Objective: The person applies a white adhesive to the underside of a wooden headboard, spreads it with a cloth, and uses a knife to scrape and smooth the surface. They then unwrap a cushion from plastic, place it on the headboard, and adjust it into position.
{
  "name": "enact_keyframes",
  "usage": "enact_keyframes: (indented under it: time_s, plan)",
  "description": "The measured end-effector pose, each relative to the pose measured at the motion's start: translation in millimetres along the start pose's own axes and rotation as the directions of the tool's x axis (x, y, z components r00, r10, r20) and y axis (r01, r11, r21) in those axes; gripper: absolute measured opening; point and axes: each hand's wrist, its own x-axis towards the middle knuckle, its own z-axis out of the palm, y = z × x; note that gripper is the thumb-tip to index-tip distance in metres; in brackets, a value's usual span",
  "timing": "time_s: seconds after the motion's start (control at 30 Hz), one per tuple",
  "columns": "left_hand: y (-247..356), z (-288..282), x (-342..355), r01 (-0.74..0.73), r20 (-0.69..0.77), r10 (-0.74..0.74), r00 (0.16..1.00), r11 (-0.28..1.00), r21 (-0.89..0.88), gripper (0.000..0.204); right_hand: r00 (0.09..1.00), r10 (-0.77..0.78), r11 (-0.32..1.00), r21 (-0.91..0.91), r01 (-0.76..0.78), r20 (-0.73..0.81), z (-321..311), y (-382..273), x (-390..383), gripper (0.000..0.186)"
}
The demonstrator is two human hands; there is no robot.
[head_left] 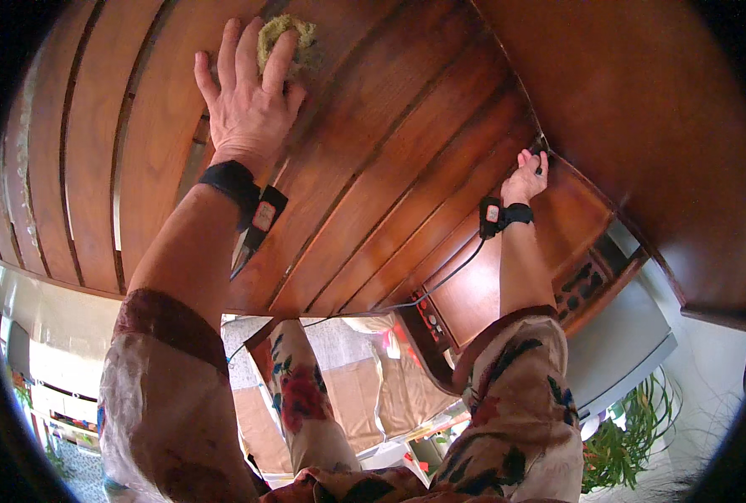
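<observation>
My left hand is on the reddish-brown wooden slats, its outer fingers stretched out. A fuzzy yellow-green cleaning pad is caught between its index finger and thumb and pressed to the wood. My right hand is closed at the far right, by the corner where the slats meet an upright wooden panel. A small dark spot shows at its fingers, but what they grip is hidden. Both wrists wear black straps with small boxes, and a black cable hangs from the right one.
Dark gaps run between the slats. Below stand a wooden drawer unit with dark fittings and a grey cabinet-like box. A green plant is at the lower right. Brown sheets cover the floor beneath my raised leg.
</observation>
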Motion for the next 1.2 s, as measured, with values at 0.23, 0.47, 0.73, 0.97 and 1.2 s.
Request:
enact_keyframes:
  time_s: [0.23,0.47,0.73,0.97,1.2]
  plan:
    - [-2,1,1,-0.009,-0.017,0.009,1.0,1.0,-0.01,0.059,0.996,-0.007,0.999,-0.046,0.011,0.088,-20,-4,-9,0.043]
    - [-1,2,1,-0.013,-0.022,0.013,1.0,1.0,-0.004,0.059,0.994,0.033,0.999,0.036,-0.037,0.102,-21,-3,-11,0.045]
    - [-2,5,2,-0.018,-0.082,0.015,0.997,0.999,-0.04,0.058,0.999,-0.009,0.986,-0.167,0.017,0.046,-8,-8,-13,0.042]
    - [-2,2,2,-0.016,-0.044,0.016,0.999,1.0,0.003,0.059,0.974,-0.118,0.865,-0.501,0.004,-0.195,37,-5,-9,0.034]
    - [-1,0,2,-0.017,-0.04,0.018,0.999,1.0,0.004,0.061,0.931,-0.363,0.533,-0.815,0.226,0.021,43,18,-7,0.04]
